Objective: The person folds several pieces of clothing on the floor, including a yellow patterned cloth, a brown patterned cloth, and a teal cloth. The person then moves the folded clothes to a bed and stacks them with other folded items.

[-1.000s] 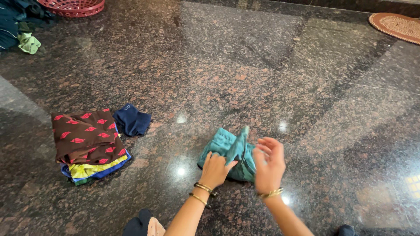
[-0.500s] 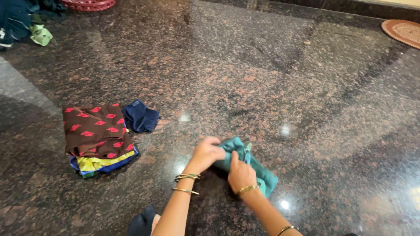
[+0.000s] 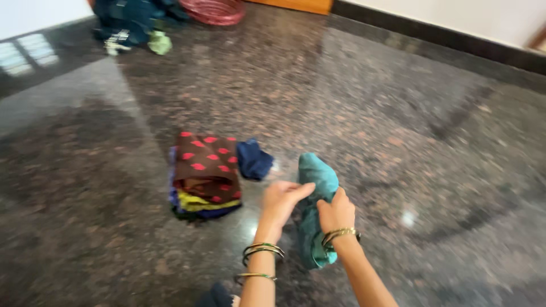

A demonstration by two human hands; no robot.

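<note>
Low on the polished stone floor (image 3: pixel 398 113), a teal cloth (image 3: pixel 316 187) is gripped by both hands: the left hand (image 3: pixel 282 200) pinches its near edge, the right hand (image 3: pixel 336 212) clasps its middle. Just left lie a folded pile (image 3: pixel 205 173) and a navy cloth (image 3: pixel 253 160). Bare floor spreads rightward; a clothes heap (image 3: pixel 133 25) and a red basket (image 3: pixel 216 10) sit far off.

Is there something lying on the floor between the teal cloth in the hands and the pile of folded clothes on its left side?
Yes. A small dark blue cloth lies crumpled on the floor by the pile's right edge, between it and the teal cloth. Both hands, left and right, grip the teal cloth.
</note>
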